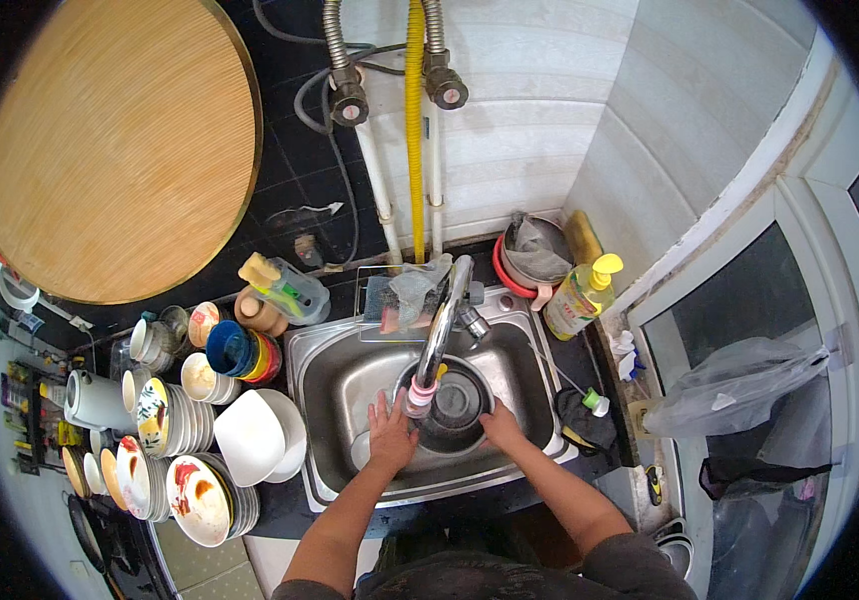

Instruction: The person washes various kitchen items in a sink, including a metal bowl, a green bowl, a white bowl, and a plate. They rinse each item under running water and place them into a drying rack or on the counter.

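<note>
A round metal basin (450,442) sits in the stainless steel sink (347,367), below the chrome faucet (438,330) with its pink-ringed spout (420,395). My right hand (502,426) grips the basin's right rim, thumb toward the inside. At its left side is my left hand (392,435), fingers spread and nothing visibly held; the thumb is close to the rim, though contact is unclear. Beside the left wrist lies a pale rounded object (360,450), partly hidden by the hand. The faucet covers part of the basin.
Left of the sink stand stacks of soiled plates (201,499), white dishes (251,437) and colored bowls (233,349). A wire rack (369,300) is behind the faucet. At right are a yellow-capped soap bottle (579,300), a pot (534,251) and a dark cloth (583,420).
</note>
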A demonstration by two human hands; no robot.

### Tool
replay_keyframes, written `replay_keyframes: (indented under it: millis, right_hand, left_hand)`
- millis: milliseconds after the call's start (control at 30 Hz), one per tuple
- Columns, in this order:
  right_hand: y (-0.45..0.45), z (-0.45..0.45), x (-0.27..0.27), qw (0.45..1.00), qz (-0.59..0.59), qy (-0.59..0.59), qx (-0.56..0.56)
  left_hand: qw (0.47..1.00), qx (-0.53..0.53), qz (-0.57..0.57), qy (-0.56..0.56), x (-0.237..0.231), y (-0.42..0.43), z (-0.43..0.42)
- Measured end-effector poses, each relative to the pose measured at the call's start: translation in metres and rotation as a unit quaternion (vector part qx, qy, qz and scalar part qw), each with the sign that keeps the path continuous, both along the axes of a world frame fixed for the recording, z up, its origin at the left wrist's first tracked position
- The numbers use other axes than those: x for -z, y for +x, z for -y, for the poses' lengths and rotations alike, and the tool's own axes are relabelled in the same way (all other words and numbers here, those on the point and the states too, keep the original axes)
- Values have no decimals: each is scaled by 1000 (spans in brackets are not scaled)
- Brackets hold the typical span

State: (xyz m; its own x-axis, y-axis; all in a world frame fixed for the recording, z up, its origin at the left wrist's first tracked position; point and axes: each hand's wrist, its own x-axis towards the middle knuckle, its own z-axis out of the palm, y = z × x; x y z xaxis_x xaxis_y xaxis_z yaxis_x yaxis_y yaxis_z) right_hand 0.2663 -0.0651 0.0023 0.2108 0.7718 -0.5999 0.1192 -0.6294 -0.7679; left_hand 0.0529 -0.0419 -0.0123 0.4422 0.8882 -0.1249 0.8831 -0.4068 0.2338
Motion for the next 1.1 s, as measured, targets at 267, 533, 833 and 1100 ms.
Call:
replay_keyframes:
  millis: [267, 533, 833, 1100]
  right_hand:
    - [21, -4, -16, 982, -16, -164, -98]
    - [13, -32, -30, 955, 157, -132, -214]
    - [41, -5, -9, 955, 218, -108, -172]
    - [15, -11, 69, 980, -10, -148, -129]
  left_hand:
    - [906, -233, 300, -188, 61, -9, 10]
    - [646, -485, 433, -400, 47, -16, -10]
    - [659, -434, 427, -442, 18, 5, -20]
    - [696, -495, 414, -316, 17, -15, -39]
